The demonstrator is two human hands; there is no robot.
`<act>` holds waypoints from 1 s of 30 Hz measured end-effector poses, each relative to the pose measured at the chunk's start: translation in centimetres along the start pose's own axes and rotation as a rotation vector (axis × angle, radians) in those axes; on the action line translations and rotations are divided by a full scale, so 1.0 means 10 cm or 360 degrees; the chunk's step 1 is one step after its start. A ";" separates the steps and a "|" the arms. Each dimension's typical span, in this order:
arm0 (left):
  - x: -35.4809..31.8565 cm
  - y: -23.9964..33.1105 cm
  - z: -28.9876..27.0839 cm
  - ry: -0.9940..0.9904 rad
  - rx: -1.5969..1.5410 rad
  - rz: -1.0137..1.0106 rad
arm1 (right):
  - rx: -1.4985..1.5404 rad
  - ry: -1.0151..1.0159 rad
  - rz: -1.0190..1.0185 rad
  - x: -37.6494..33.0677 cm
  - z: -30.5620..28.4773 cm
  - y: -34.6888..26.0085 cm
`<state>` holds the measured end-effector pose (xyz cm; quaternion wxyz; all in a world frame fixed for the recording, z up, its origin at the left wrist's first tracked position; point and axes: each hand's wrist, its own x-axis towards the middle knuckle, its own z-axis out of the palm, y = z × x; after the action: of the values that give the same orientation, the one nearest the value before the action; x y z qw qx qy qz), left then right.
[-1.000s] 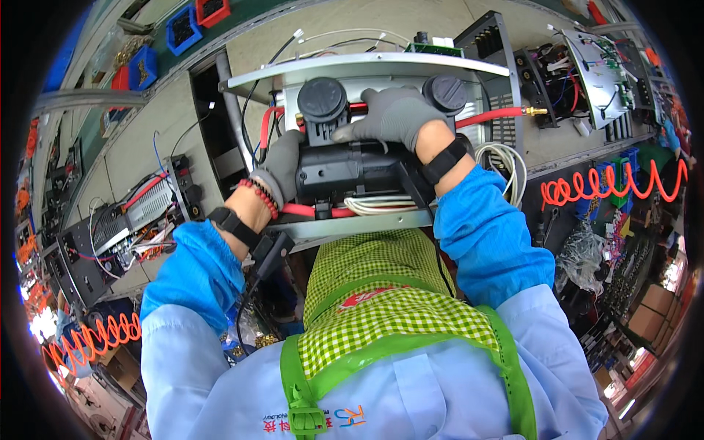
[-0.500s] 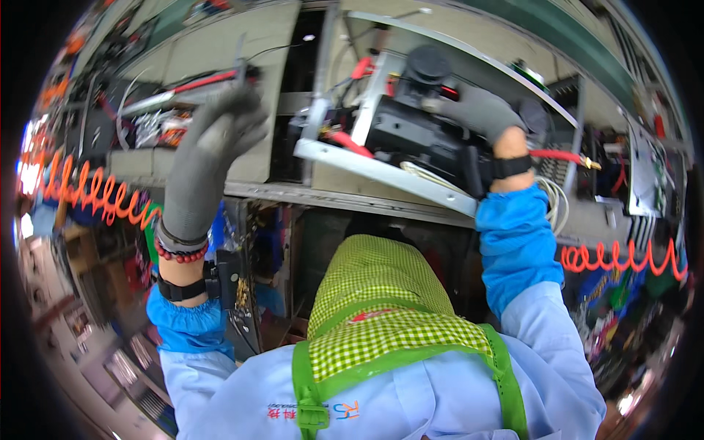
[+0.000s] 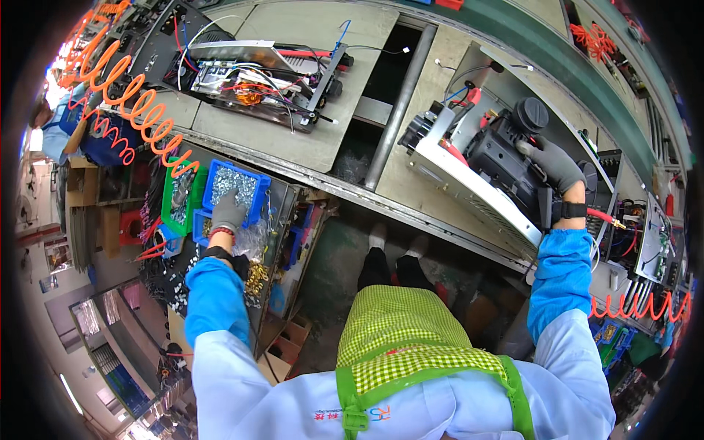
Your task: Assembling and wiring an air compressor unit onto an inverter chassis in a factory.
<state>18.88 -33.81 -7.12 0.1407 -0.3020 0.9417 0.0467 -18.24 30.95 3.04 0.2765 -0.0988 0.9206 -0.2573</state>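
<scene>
My left hand (image 3: 229,213), in a grey glove, reaches into a blue bin (image 3: 257,202) of small silvery screws (image 3: 233,183). Its fingertips are down among the screws, so I cannot see whether they pinch any. On the right, my gloved right hand (image 3: 555,166) is curled over a black plastic unit (image 3: 506,150) beside its round black cap (image 3: 530,115). That unit sits tilted inside an open sheet-metal housing (image 3: 469,187) on the bench. A red cable with a brass end (image 3: 614,221) sticks out near my right wrist.
A second opened machine (image 3: 253,84) with loose wires lies on the bench at the left. A green bin (image 3: 182,194) stands beside the blue one. Orange coiled hoses (image 3: 139,106) hang at the left. A metal bar (image 3: 400,110) crosses a gap between bench plates. Another person (image 3: 62,132) is at far left.
My left hand has come down from above the bench into the screw bin. My right hand stays on the black unit. The view has swung toward the left.
</scene>
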 end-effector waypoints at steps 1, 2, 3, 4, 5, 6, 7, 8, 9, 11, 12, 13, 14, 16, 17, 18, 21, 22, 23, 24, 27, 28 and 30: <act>0.07 0.09 0.11 0.0147 0.0014 -0.0018 | 0.0013 -0.0001 0.0021 0.00 -0.01 0.03; 0.13 0.14 0.16 0.0151 0.0004 -0.0020 | 0.0026 -0.0009 0.0031 0.02 -0.02 0.03; 0.21 0.18 0.20 0.0093 -0.0008 -0.0178 | -0.0019 -0.0021 0.0049 0.02 -0.03 0.04; 0.23 0.16 0.27 0.0026 -0.0018 -0.0344 | -0.0030 -0.0029 0.0045 -0.01 -0.03 -0.01; 0.22 0.10 0.32 0.0267 -0.0127 -0.0198 | 0.0009 -0.0014 0.0024 -0.05 -0.04 -0.06; 0.23 0.02 0.34 0.0260 -0.0131 -0.0211 | 0.0048 -0.0001 0.0004 -0.07 -0.03 -0.09; 0.30 -0.01 0.32 0.0178 -0.0154 -0.0224 | 0.0087 -0.0047 0.0030 -0.06 -0.04 -0.09; 0.33 -0.04 0.31 0.0097 -0.0176 -0.0236 | 0.0077 -0.0050 0.0030 -0.06 -0.04 -0.09; 0.30 -0.07 0.31 0.0156 -0.0193 -0.0199 | 0.0041 -0.0052 0.0035 -0.05 -0.05 -0.10; 0.29 -0.27 0.31 0.0201 -0.0313 -0.0204 | -0.0001 -0.0063 0.0024 -0.04 -0.05 -0.15; 0.29 -0.34 0.32 0.0248 -0.0428 -0.0196 | 0.0022 -0.0055 -0.0010 -0.02 -0.04 -0.15; 0.35 -0.32 0.28 0.0015 -0.0848 -0.0543 | 0.0044 -0.0047 -0.0035 -0.03 -0.02 -0.16; 0.33 -0.30 0.24 0.0015 -0.0854 -0.0551 | 0.0037 -0.0051 -0.0039 -0.04 -0.02 -0.17; 0.27 -0.26 0.14 0.0331 -0.0332 -0.0222 | -0.0013 -0.0049 -0.0017 -0.06 -0.03 -0.22; 0.24 -0.24 0.06 0.0258 -0.0253 -0.0212 | -0.0018 -0.0047 -0.0024 -0.06 -0.04 -0.23; 0.22 -0.21 -0.02 0.0264 -0.0258 -0.0216 | -0.0034 -0.0053 -0.0011 -0.04 -0.03 -0.24; 0.06 0.24 -0.35 0.0396 -0.1144 -0.0471 | -0.0105 -0.0035 0.0052 -0.02 -0.05 -0.15; -0.04 0.49 -0.44 0.0397 -0.1443 -0.0348 | -0.0149 -0.0024 0.0084 0.00 -0.03 -0.16; -0.22 0.71 -0.53 0.0396 -0.1729 -0.0236 | -0.0047 -0.0043 0.0019 -0.03 0.00 -0.30; -0.41 1.11 -0.65 0.0219 -0.1886 -0.0083 | -0.0053 -0.0038 0.0034 -0.06 0.00 -0.31; -0.97 2.31 -0.71 -0.0336 -0.2181 0.0438 | -0.0011 -0.0034 -0.0040 -0.02 -0.03 -0.24; -1.17 2.79 -0.83 -0.0624 -0.2273 0.0275 | -0.0016 -0.0029 -0.0051 0.00 -0.02 -0.20; -1.34 3.36 -0.69 -0.0737 -0.2451 0.0322 | -0.0055 0.0034 -0.0023 -0.03 -0.01 -0.22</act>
<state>8.12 -0.28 3.49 0.0798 -0.2103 0.6150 0.7558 -17.99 29.24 4.41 0.2630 -0.1074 0.9271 -0.2445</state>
